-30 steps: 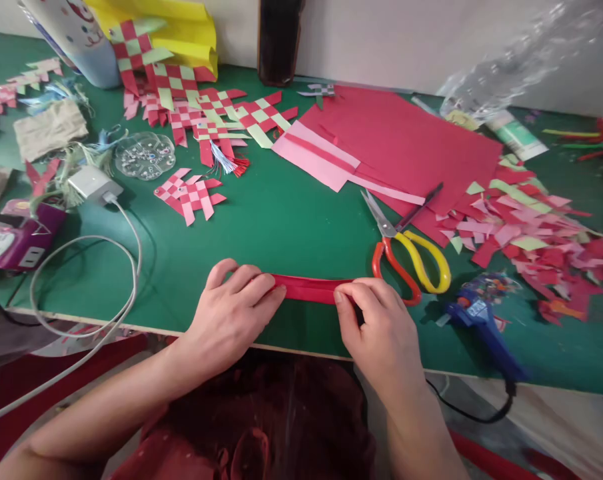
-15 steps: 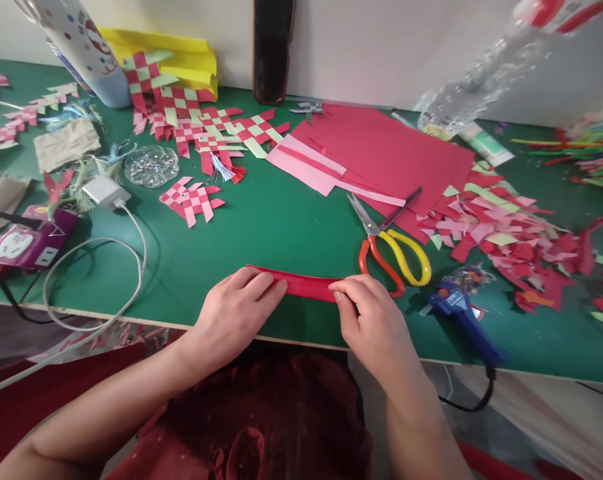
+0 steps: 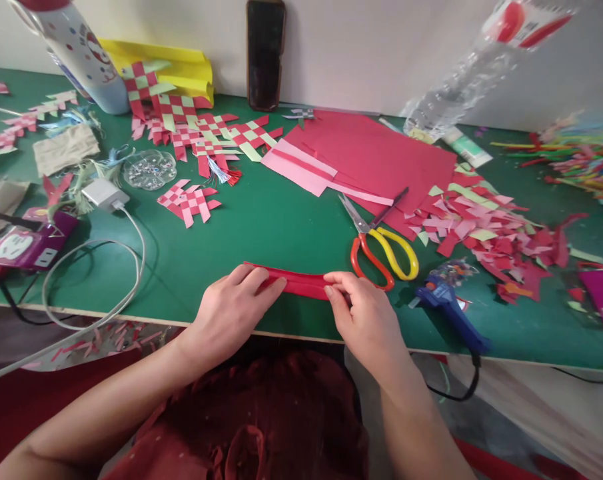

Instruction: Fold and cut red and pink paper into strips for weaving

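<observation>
A folded red paper strip [image 3: 301, 284] lies on the green table [image 3: 281, 227] near its front edge. My left hand [image 3: 231, 310] rests on the strip's left part with the fingers laid flat along it, pressing it down. My right hand [image 3: 364, 320] pinches the strip's right end between thumb and fingers. Just right of that hand lie scissors [image 3: 381, 243] with orange and yellow handles, blades apart.
A blue glue gun [image 3: 448, 303] lies by the front edge. Red and pink sheets [image 3: 376, 157], a heap of paper scraps [image 3: 486, 223], woven paper fish [image 3: 188, 200], a dish of beads [image 3: 148, 168], a white charger with cable [image 3: 104, 195] and a phone [image 3: 265, 53] against the wall surround the work.
The view has tilted up and shifted right. My left hand has slid along the strip, leaving its left end uncovered. My right hand keeps its pinch on the right end.
</observation>
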Available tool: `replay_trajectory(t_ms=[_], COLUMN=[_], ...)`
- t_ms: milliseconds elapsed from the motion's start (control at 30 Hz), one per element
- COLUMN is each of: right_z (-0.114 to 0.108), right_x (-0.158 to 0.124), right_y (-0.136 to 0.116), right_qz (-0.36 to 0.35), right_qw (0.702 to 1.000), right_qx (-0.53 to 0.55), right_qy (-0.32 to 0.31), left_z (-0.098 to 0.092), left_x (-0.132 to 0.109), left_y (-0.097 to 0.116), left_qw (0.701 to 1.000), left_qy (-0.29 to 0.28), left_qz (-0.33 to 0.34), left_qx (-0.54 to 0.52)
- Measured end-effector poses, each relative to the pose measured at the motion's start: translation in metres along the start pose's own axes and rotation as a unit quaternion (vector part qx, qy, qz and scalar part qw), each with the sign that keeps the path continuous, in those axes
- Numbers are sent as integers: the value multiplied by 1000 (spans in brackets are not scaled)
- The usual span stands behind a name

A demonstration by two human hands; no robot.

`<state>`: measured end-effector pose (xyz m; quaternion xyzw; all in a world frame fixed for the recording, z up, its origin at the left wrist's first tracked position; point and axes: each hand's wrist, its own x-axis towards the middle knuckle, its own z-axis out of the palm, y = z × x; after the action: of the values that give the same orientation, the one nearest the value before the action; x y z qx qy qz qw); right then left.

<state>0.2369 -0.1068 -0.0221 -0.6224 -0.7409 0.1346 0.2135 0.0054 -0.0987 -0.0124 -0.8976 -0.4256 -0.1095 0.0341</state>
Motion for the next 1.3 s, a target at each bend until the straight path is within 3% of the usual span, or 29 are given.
replay_trajectory(t_ms=[433,1033,1233,1300], right_z=[3,9,-2,-3], right_x=[-8,-14,-26,-28], right_y=[-2,2,-5,-17], right_qz=[-49,-36,-70,-108], right_qw=[997,996,979,977], right_qx=[-45,-40,-45,-37], right_qy=[35,65,184,180], left_z=[14,15,18,18], left_x=[-28,-28,-29,-30], left_y=[4,0,1,1], left_qw=[998,997,998,998], left_qy=[-30,-42,-42,-43], left_qz=[43,65,53,53], left_qx=[16,23,12,11])
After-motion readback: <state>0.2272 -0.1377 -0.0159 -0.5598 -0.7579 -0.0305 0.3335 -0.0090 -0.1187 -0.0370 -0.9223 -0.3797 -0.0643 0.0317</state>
